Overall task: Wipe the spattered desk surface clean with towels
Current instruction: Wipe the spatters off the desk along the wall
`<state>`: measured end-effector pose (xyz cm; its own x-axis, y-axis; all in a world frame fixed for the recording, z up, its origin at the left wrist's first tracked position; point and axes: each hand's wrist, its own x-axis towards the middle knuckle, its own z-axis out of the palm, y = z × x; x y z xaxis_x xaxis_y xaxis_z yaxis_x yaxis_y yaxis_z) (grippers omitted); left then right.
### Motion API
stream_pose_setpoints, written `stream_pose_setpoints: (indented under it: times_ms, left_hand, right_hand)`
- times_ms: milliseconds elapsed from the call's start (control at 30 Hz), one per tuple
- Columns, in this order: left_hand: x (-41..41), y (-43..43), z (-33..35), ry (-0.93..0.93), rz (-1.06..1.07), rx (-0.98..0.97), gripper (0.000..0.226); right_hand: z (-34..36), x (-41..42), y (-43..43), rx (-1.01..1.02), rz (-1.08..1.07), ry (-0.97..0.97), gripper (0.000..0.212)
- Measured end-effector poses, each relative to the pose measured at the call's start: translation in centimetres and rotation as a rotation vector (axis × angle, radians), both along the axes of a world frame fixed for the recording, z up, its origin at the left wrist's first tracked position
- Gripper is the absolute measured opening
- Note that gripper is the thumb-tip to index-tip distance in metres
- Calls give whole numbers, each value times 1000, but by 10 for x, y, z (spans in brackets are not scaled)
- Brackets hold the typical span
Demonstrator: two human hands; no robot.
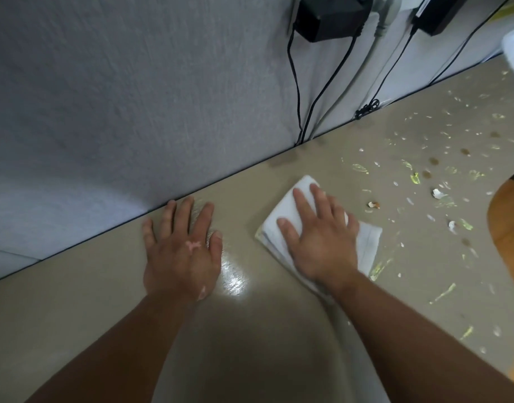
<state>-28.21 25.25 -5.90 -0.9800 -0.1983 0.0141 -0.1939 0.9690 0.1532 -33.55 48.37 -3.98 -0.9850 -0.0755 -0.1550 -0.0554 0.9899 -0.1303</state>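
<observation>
Fingers of the right hand (316,237) are spread flat on a folded white towel (369,242), which is pressed to the beige desk (75,315) just left of the spatter (424,175) — pale flecks and brown drops. The left hand (183,245) is laid open on bare desk — beside the towel, not touching it, near the grey partition (133,97).

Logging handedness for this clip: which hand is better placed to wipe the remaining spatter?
Right. The right hand presses flat on the white towel, with the spatter just beyond it on that side. The left hand rests flat on bare desk, farther away.
</observation>
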Motion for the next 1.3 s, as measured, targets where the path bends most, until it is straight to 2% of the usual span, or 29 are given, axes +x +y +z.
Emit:
stream_pose_setpoints:
  times_ms: [133,233,467,567,700,867,1000,1133,1300]
  left_hand:
    - [1,0,3,6,-15,-3,56]
    - [2,1,4,-5,-8,11,53]
    - [-1,-1,2,-24,5,47,51]
    - [0,1,4,-9,0,47,50]
    - [-1,1,4,-37,1,35,52]
    - [1,0,4,-15,-8,38,50]
    - [1,1,3,-3,-17,32,49]
    - [-1,0,1,-20,-27,27,48]
    - [-7,6,7,-132,1,29,47]
  right_hand:
    - [2,-43,6,-29,-71,-1,71]
    - [4,-28,0,-20,-63,2,70]
    - [4,159,-10,-24,92,55,70]
    - [-2,200,-4,-39,92,116,73]
    - [-1,174,-1,-25,43,98,68]
    - [-1,73,27,13,-129,49,69]
    - [0,24,43,-15,-145,-9,69]
    - [5,43,30,-17,-152,7,71]
    - [7,156,1,-30,-42,37,83]
